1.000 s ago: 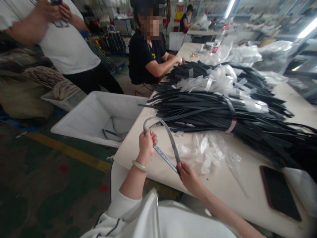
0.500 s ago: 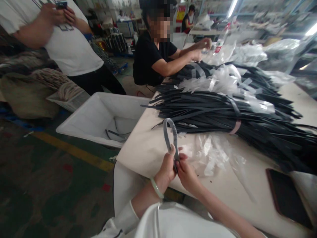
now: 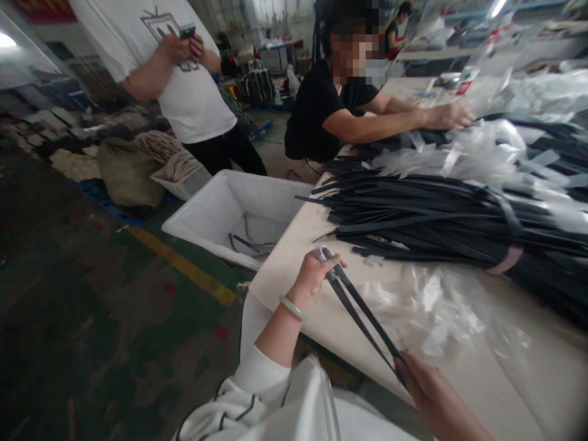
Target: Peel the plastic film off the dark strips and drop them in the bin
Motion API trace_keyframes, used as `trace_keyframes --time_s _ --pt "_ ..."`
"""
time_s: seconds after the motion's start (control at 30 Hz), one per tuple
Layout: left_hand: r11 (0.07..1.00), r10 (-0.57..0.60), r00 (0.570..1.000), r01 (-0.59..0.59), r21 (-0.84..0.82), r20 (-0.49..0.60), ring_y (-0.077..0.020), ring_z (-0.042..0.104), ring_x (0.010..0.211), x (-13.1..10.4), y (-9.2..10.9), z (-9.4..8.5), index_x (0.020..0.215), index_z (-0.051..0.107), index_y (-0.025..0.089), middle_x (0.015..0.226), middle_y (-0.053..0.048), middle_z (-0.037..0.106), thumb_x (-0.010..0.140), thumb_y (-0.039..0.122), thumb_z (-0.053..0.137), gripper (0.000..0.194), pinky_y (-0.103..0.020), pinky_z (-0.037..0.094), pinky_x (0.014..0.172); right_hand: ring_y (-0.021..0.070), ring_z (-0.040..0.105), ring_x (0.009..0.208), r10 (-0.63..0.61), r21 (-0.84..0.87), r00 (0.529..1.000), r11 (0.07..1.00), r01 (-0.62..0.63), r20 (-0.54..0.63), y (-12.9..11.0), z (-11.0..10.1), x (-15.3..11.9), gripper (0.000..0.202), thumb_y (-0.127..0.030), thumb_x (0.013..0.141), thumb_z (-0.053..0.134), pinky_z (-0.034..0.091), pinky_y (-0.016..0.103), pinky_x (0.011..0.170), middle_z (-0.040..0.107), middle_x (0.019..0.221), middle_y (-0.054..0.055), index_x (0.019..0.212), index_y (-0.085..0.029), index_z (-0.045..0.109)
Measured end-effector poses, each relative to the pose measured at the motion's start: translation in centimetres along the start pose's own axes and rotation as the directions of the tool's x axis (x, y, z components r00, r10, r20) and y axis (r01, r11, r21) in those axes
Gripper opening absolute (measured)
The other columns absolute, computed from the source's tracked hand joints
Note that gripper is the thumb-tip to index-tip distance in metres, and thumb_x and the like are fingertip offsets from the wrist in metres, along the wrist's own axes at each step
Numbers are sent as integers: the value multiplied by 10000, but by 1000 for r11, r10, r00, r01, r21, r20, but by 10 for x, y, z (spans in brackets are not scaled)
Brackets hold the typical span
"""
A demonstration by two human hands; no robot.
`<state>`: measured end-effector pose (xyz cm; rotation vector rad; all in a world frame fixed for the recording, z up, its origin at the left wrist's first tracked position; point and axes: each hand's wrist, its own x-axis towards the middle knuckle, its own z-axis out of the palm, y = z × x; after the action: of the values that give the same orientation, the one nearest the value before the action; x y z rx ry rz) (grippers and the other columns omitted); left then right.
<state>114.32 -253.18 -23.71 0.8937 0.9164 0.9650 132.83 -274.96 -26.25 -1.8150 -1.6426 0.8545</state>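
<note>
A dark strap (image 3: 368, 311) is doubled over and stretched between my two hands above the near edge of the table. My left hand (image 3: 310, 277), with a pale bangle at the wrist, is closed around its looped upper end, where a greyish, crinkled section shows. Lower and to the right, my right hand (image 3: 427, 387) grips the two lengths together; the tips below it are hidden. A thick bundle of similar dark straps (image 3: 413, 205) lies just beyond, with a pinkish band (image 3: 505, 260) around it. Loose clear plastic wrapping (image 3: 434, 312) rests to the right of the held strap.
The pale table (image 3: 287, 275) has its left edge beside a white bin (image 3: 197, 211) holding a few dark strips. Across the table a co-worker in black (image 3: 312, 113) reaches into straps and plastic. Another person in white (image 3: 197, 110) stands behind the bin holding a phone.
My hands have moved apart: the right one slid down and right along the strap, while the left now holds the loop's top. The view has swung left.
</note>
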Motion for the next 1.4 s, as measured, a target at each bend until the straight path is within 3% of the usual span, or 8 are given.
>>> trace_keyframes --time_s 0.17,0.33,0.47,0.57,0.77,0.97,1.17,1.4 --pt "827 216 976 -162 539 -38 -144 616 718 12 39 -41 1234 588 209 974 -55 662 661 193 811 615 -293 518 682 217 690 578 -75 -78 988 995 65 -134 9 -27 23 403 -562 880 493 539 262 529 734 686 82 779 -219 680" --pt "133 170 776 -629 766 607 -179 629 921 23 135 -95 1033 732 224 938 -50 719 826 90 577 291 -301 462 881 162 605 453 -105 -76 974 993 92 -202 -2 -41 62 365 -475 889 505 491 242 433 664 585 20 962 -183 711" --pt "-389 94 771 -554 736 630 -176 584 931 43 215 -138 1018 734 199 916 -36 719 831 47 516 325 -332 415 950 125 592 504 -316 -4 946 949 316 -78 -57 -20 115 364 -318 951 417 503 228 510 670 694 20 1178 -171 659" --pt "-491 190 794 -432 756 577 -168 538 1013 64 254 -175 1060 710 143 1025 -57 706 827 -2 463 369 -357 380 1014 164 668 734 -482 32 875 875 483 -48 -105 14 172 385 -184 928 388 545 273 717 699 812 74 1204 -136 651" --pt "-369 388 868 -161 915 310 -258 497 1238 98 209 -254 1351 468 23 1280 -161 596 767 -31 488 587 -431 387 1067 249 662 1035 -338 -149 941 930 335 7 -124 79 258 464 -148 936 441 521 365 913 695 1162 168 1392 -116 520" --pt "-142 332 918 -180 973 218 -334 539 1257 81 69 -264 1445 319 60 1348 -241 545 810 172 589 700 -490 466 1029 278 522 1282 -308 -292 947 918 269 -96 -49 41 194 489 -189 947 465 436 460 1082 527 1428 180 1430 -110 459" --pt "231 513 856 -215 949 69 -307 547 1223 5 2 -176 1343 472 197 1328 -158 567 893 273 501 458 -505 445 1044 295 535 1259 -290 -442 957 861 251 -21 26 -39 74 507 -342 908 609 478 514 1027 614 1345 125 1394 -231 518" --pt "639 284 956 -242 730 69 -201 578 749 -43 -44 -30 930 657 200 863 -60 603 759 392 723 265 -341 503 699 230 653 1032 -366 -447 911 858 253 -188 41 -27 51 203 -225 936 562 509 436 928 745 1078 87 1082 -216 703"
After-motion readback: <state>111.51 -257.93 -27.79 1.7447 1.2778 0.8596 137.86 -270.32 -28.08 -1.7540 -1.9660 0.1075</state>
